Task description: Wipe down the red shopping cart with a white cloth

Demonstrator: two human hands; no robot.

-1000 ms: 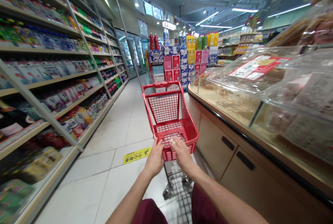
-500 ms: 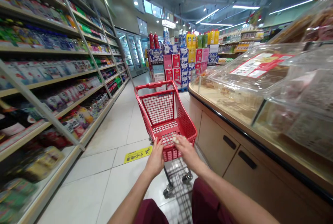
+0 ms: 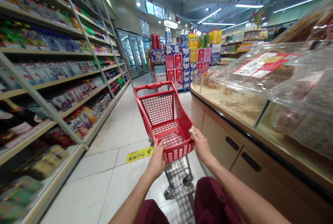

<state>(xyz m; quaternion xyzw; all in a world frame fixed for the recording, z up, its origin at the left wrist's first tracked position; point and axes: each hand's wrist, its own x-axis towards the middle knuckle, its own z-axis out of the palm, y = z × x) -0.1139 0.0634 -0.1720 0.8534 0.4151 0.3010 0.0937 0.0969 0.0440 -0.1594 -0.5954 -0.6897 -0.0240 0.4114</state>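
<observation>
A red plastic shopping cart [image 3: 179,153] with a grid basket stands just in front of me, its basket bare inside. At its near left corner my left hand [image 3: 156,160] is closed over the rim, thumb on the basket side. My right hand [image 3: 202,145] is at the near right corner, its fingers bent over the rim there. A small pale thing [image 3: 192,130] shows at the right fingertips; I cannot make out what it is.
Drink shelves [image 3: 52,54] line the left side. A wooden display counter [image 3: 215,130] with clear plastic food boxes [image 3: 241,57] runs close along the right. Stacked cartons [image 3: 179,68] stand ahead. A yellow floor sign [image 3: 139,154] lies left of the cart.
My right hand has moved right, from above the near rim of the cart to its right corner. The left hand has stayed at the left corner.
</observation>
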